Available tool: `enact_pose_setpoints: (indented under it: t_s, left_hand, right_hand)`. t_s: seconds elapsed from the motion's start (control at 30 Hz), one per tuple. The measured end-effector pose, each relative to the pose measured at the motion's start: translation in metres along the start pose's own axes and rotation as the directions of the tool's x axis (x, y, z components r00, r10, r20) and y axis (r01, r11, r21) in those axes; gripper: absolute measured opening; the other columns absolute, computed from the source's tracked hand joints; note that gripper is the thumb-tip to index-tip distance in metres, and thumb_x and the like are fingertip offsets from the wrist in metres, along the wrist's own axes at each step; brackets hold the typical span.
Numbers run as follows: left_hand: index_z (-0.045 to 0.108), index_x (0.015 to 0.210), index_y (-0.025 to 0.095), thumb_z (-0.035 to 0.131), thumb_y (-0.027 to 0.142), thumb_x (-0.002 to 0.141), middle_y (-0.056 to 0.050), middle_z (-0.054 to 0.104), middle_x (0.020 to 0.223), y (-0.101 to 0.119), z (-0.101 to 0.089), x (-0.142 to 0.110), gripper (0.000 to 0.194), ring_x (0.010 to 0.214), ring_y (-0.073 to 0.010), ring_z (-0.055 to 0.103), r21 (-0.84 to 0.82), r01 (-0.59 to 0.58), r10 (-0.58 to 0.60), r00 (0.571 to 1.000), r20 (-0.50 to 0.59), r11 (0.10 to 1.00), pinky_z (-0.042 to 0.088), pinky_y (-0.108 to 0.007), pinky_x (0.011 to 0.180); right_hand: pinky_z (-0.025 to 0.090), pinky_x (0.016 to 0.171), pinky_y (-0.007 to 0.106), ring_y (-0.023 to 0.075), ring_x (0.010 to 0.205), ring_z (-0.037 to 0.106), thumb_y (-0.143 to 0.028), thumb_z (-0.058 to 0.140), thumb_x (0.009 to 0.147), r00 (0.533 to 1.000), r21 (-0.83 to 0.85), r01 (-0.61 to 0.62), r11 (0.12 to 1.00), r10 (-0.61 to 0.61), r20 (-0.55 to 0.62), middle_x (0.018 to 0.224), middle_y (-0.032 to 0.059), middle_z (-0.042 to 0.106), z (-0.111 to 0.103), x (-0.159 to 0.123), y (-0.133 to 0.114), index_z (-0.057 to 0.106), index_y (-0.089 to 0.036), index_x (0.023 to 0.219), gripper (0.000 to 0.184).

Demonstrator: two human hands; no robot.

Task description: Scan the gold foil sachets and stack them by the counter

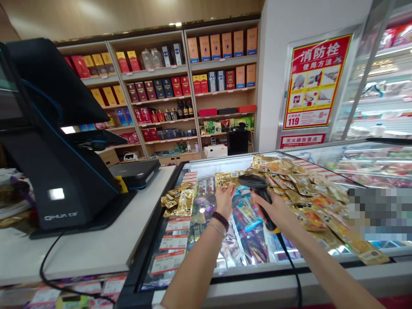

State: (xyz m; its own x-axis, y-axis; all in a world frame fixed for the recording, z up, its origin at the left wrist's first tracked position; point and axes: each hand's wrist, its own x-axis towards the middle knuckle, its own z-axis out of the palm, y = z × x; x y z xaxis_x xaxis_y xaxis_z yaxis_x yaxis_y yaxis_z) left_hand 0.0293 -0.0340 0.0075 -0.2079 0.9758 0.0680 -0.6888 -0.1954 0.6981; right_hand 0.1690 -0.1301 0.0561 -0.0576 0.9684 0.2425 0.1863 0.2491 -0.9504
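the left hand (224,201) is closed on a gold foil packet (227,179), pinching its lower edge, with the packet at 12 o'clock from the wrist. the right hand (277,211) grips a black handheld barcode scanner (259,187), its head pointing toward 10 o'clock, just beside the packet. more gold foil packets (305,201) lie heaped at 2 o'clock on the glass lid of a chest freezer (251,274). a black checkout terminal (54,141) stands on the counter (83,253) at 9 o'clock.

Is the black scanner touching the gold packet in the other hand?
Cannot tell. The head view shows the scanner overlapping the end of the packet held by the left hand, but not whether a gap lies between them.
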Motion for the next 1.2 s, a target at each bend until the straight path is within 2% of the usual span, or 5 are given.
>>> enact_pose_setpoints:
  t_s: [0.57,0.77,0.87,1.0,1.2]
  left_hand:
    - [0.062,0.081,0.014,0.084,0.026,0.068,-0.002,0.068,0.073,0.022,-0.018,-0.004,0.028,0.080,-0.0152,0.071,0.141,0.005,-0.003,1.000,-0.015,0.990,0.054,-0.036,0.094]
    - [0.060,0.097,0.015,0.077,0.023,0.077,-0.007,0.072,0.095,0.080,-0.065,-0.008,0.028,0.085,-0.0145,0.070,0.286,-0.116,0.134,0.990,-0.044,0.951,0.055,-0.035,0.091]
    - [0.052,0.120,0.018,0.075,0.018,0.078,-0.006,0.071,0.096,0.112,-0.100,-0.004,0.048,0.081,-0.0149,0.070,0.444,-0.160,0.215,0.974,-0.077,0.881,0.057,-0.034,0.083]
    - [0.025,0.146,0.016,0.070,0.018,0.080,-0.004,0.069,0.086,0.148,-0.142,0.002,0.080,0.074,-0.0179,0.070,0.759,-0.101,0.295,0.947,-0.124,0.643,0.057,-0.033,0.074]
    - [0.030,0.145,0.012,0.064,0.026,0.084,-0.012,0.071,0.092,0.176,-0.162,-0.005,0.071,0.094,-0.0275,0.069,0.986,0.017,0.403,0.914,0.052,-0.166,0.048,-0.034,0.085]
  right_hand:
    - [0.035,0.039,0.024,0.0110,0.040,0.042,-0.060,0.065,0.078,1.000,0.111,-0.031,0.993,0.031,0.007,0.053,-0.0044,0.050,0.004,0.002,0.002,0.051,-0.022,0.078,0.041]
    - [0.034,0.037,0.024,0.0102,0.040,0.043,-0.061,0.071,0.076,0.999,0.174,-0.037,0.984,0.035,0.011,0.061,-0.0035,0.052,-0.008,0.012,0.013,0.054,-0.021,0.084,0.045]
    - [0.034,0.037,0.023,0.0102,0.041,0.044,-0.059,0.075,0.073,0.997,0.209,-0.064,0.976,0.072,-0.031,0.061,-0.0031,0.052,-0.014,0.015,0.013,0.055,-0.021,0.084,0.045]
    - [0.033,0.036,0.024,0.0099,0.037,0.041,-0.061,0.079,0.063,0.989,0.216,-0.122,0.969,0.138,-0.060,0.056,-0.0023,0.052,-0.020,0.016,0.008,0.052,-0.022,0.076,0.050]
    - [0.031,0.033,0.026,0.0113,0.036,0.041,-0.059,0.083,0.057,0.985,0.238,-0.120,0.964,0.146,-0.096,0.058,-0.0007,0.052,-0.020,0.021,0.014,0.056,-0.023,0.079,0.050]
